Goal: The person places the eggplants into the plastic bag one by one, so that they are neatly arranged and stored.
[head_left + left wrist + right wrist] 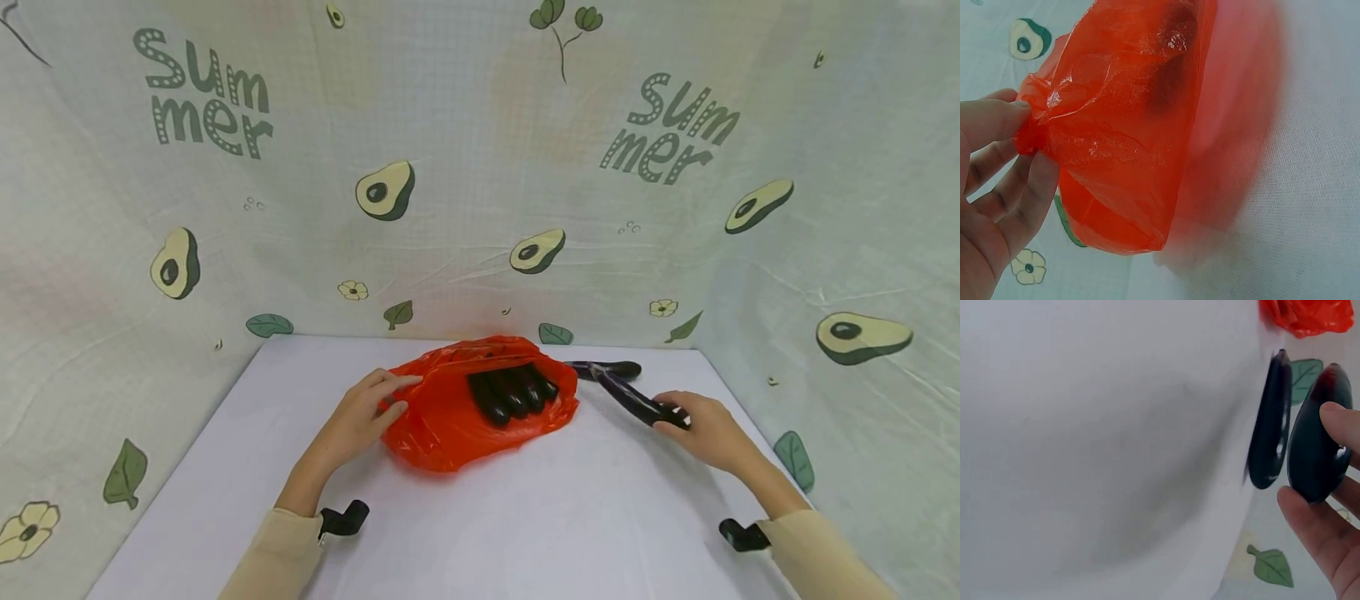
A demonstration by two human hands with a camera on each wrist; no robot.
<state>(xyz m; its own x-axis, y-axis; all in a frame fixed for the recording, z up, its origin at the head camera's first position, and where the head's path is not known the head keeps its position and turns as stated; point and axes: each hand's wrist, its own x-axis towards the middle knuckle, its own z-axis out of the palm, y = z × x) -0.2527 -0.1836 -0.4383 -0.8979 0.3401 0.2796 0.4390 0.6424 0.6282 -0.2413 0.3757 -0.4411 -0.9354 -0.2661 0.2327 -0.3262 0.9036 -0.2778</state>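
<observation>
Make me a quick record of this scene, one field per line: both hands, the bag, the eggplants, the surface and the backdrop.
Left hand: pinches the edge of the red bag
Right hand: holds one eggplant by its rounded end
Bag contents: several dark eggplants, side by side
Loose eggplant: lies right of the bag, beyond the held one
Surface: white table
Backdrop: pale cloth with avocado prints

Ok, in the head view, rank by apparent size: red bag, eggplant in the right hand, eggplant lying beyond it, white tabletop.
1. White tabletop
2. Red bag
3. Held eggplant
4. Lying eggplant, partly hidden
</observation>
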